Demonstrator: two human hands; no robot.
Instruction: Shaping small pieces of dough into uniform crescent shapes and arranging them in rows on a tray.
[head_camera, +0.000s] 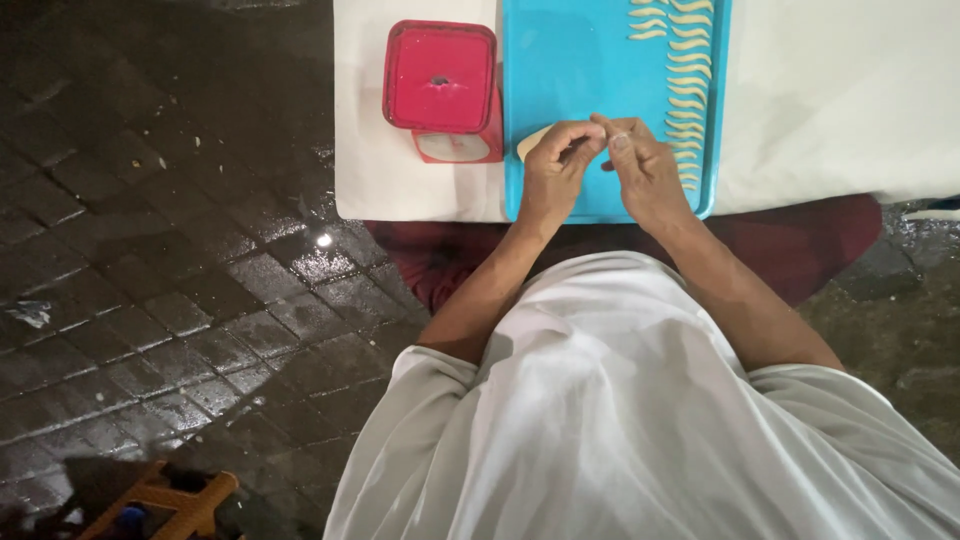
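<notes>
While your left hand (556, 165) and right hand (640, 165) pinch together over the blue tray (570, 70), whatever they grip stays hidden; a dough lump (530, 142) peeks out left.

shirt (640, 420): loose, white, short sleeves, kinda wrinkly
arms: bare below the sleeves
lap: dark red cloth (800, 245)

Both forearms reach forward, bare, converging. The left hand (553, 170) and right hand (645, 168) meet at the fingertips, fingers curled in a pinch, wrists slightly bent, knuckles up.
</notes>
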